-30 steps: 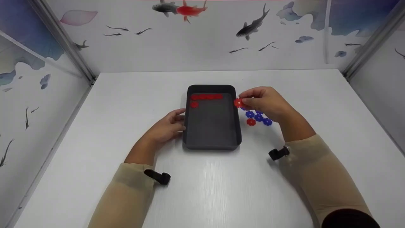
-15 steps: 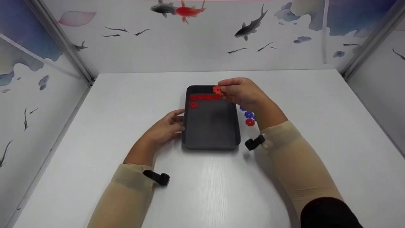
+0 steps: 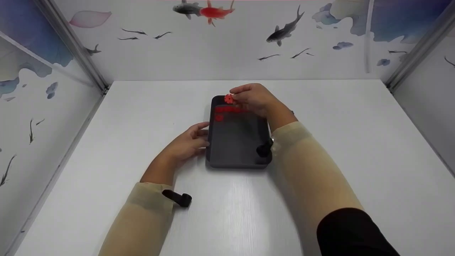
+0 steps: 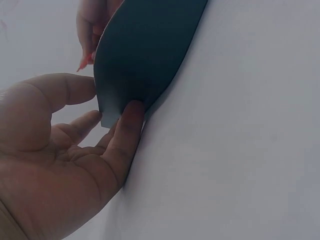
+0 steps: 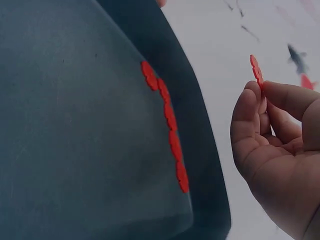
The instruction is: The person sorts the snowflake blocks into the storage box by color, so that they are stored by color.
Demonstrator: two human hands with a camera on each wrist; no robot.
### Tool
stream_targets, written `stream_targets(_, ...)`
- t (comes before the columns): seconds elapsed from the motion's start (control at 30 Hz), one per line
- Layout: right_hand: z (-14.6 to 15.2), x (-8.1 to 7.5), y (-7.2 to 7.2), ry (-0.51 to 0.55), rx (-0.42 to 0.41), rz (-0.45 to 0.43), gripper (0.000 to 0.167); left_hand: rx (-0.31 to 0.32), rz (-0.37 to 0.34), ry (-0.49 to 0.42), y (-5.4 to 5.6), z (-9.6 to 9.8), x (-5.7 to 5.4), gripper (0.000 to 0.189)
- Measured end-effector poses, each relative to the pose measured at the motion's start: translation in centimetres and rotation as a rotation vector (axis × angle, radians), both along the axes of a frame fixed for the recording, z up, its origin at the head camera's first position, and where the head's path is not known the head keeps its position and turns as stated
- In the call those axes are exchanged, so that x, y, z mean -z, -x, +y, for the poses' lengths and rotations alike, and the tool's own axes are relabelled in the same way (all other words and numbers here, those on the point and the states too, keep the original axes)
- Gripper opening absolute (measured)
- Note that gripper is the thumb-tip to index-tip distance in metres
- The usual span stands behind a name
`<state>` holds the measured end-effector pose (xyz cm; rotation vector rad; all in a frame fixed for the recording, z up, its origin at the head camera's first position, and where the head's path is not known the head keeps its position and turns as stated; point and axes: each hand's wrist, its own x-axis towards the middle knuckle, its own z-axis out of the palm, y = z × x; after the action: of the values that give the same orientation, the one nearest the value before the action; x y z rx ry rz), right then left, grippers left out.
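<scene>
A dark grey tray (image 3: 239, 149) lies on the white table. My left hand (image 3: 186, 142) is at its left side; in the left wrist view the fingertips (image 4: 132, 112) touch the tray's outer wall. My right hand (image 3: 254, 97) is over the tray's far end and pinches a red flower-shaped plastic disc (image 3: 229, 99) between thumb and fingers. The right wrist view shows this disc (image 5: 256, 70) edge-on. Inside the tray, several red discs (image 5: 170, 117) form a row along the far wall, with one more red disc (image 3: 219, 117) below the row's left end.
The white table (image 3: 220, 213) reaches back to a wall (image 3: 227, 53) painted with fish, with side panels left and right. The right forearm (image 3: 305, 170) crosses the tray's right edge and hides the table spot beside it.
My right hand has carried the red disc leftward from beside the tray to over its far end. The blue and red discs on the table are now hidden. My left hand stays put.
</scene>
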<state>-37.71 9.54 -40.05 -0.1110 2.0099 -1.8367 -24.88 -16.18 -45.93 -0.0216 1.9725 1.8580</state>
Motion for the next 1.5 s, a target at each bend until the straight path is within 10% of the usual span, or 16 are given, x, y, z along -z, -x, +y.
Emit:
stream_targets(0.9,-1.3,4.2,0.8,-0.485,-0.027,0.153,0.021,0.012,-0.011,0.002,-0.1,-0.1,-0.2,0.074)
stream_targets(1.17,-1.2,2.9,0.3,-0.409,0.022,0.155,0.026,0.007,-0.004,0.013,0.0,-0.1,-0.2,0.074)
stream_targets(1.5,1.6,-2.2,-1.6,-0.111,0.032,0.156,0.028,-0.006,-0.002,0.021,-0.1,0.0,-0.3,0.076)
